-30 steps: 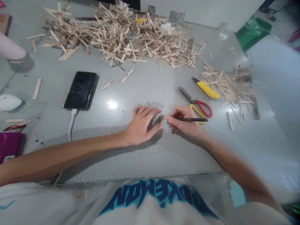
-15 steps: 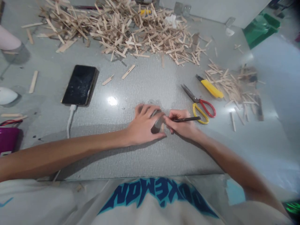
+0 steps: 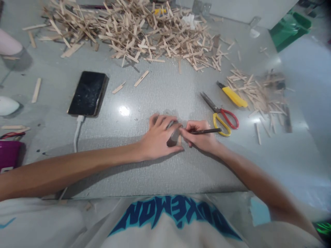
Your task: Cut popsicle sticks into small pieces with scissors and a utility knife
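Near the table's front middle, my left hand (image 3: 160, 137) rests with thumb and index finger at the two ends of a short wooden craft stick (image 3: 179, 139), pinning it to the table. Much of that stick is hidden by the fingers. My right hand (image 3: 200, 134) grips a slim dark pencil (image 3: 208, 131), its writing end down at the stick and covered by the fingertips. Just right of the pencil lie scissors (image 3: 219, 113) with one red and one yellow handle. A yellow utility knife (image 3: 234, 96) is beyond them.
A large heap of wooden sticks (image 3: 144, 32) spreads across the back, with a smaller pile (image 3: 254, 88) at right. A phone (image 3: 88, 93) with a white cable (image 3: 77, 134) lies left. Two cut sticks (image 3: 141, 78) lie behind my hands. A green bin (image 3: 289, 31) stands far right.
The view has shifted very slightly. Both hands, the stick and the pencil keep nearly the same positions.
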`<state>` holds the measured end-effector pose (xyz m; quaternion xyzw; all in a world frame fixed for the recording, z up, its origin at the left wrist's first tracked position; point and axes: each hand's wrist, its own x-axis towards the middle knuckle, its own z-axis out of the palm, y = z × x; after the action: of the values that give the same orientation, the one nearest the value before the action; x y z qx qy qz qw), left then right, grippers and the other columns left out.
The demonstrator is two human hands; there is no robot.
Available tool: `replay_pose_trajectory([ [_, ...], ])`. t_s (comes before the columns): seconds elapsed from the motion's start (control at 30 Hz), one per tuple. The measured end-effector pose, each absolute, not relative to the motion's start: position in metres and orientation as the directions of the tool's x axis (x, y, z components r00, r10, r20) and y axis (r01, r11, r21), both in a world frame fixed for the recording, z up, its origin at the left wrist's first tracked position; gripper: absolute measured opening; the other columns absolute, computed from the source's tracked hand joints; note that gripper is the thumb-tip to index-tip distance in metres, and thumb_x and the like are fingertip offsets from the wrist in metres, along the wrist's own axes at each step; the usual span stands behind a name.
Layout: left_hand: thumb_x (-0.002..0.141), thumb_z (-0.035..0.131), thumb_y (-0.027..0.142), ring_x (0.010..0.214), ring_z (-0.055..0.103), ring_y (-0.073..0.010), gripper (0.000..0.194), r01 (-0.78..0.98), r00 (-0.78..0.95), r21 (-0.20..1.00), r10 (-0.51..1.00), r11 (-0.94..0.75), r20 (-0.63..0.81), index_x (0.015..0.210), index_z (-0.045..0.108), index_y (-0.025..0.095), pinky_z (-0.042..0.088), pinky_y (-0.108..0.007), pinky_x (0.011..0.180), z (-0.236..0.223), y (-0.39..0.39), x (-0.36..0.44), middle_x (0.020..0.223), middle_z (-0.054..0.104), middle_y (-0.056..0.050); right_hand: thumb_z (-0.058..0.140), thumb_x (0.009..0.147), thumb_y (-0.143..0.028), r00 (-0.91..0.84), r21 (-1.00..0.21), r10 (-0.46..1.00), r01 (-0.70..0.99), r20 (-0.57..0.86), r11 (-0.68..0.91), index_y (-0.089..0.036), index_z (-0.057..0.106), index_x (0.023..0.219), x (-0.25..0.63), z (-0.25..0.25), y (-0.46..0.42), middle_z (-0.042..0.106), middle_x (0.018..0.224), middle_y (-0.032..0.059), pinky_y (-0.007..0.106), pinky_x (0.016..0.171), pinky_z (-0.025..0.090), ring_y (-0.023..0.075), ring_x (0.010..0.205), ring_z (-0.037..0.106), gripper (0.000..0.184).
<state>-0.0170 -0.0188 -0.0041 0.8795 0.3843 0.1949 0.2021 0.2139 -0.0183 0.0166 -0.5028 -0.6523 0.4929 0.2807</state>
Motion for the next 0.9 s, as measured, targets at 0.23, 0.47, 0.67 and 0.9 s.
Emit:
replay_pose_trajectory([
  [0.23,0.09,0.088,0.069,0.144,0.051,-0.0448,0.084,0.598,0.64,0.479,0.743,-0.642,0.197,0.152,0.066,0.017,0.031,-0.071,0.128,-0.0065,-0.0181,-0.017,0.156,0.061,-0.021,0.077,0.103,-0.045,-0.349,-0.922,0.93,0.385,-0.119,0.026,-0.023,0.055,0.068,0.214,0.0175,-0.0184,0.061,0.05,-0.0044,0.025,0.046,0.038,0.0107,0.043,0.054,0.046],
  [0.47,0.09,0.088,0.07,0.144,0.051,-0.0447,0.084,0.602,0.637,0.48,0.746,-0.639,0.194,0.152,0.066,0.017,0.031,-0.071,0.127,-0.0058,-0.0181,-0.0167,0.156,0.061,-0.021,0.076,0.103,-0.041,-0.354,-0.918,0.93,0.394,-0.101,0.05,-0.023,0.055,0.066,0.2136,0.0184,-0.0184,0.06,0.049,-0.0043,0.025,0.047,0.036,0.0101,0.043,0.053,0.046],
  [0.67,0.09,0.09,0.067,0.144,0.051,-0.0449,0.082,0.603,0.637,0.496,0.751,-0.625,0.172,0.152,0.067,0.019,0.03,-0.072,0.129,-0.0036,-0.0183,-0.0168,0.156,0.06,-0.02,0.075,0.102,-0.04,-0.359,-0.915,0.927,0.401,-0.109,0.048,-0.024,0.053,0.065,0.2134,0.0202,-0.0183,0.059,0.049,-0.0045,0.026,0.046,0.035,0.01,0.042,0.051,0.046],
  [0.9,0.09,0.088,0.07,0.145,0.05,-0.0446,0.083,0.605,0.636,0.478,0.748,-0.637,0.191,0.151,0.067,0.018,0.031,-0.071,0.128,-0.0064,-0.0182,-0.0172,0.156,0.061,-0.02,0.075,0.102,-0.041,-0.37,-0.915,0.922,0.4,-0.109,0.052,-0.023,0.054,0.064,0.2146,0.0184,-0.0177,0.059,0.049,-0.0042,0.026,0.047,0.036,0.0104,0.043,0.053,0.047],
])
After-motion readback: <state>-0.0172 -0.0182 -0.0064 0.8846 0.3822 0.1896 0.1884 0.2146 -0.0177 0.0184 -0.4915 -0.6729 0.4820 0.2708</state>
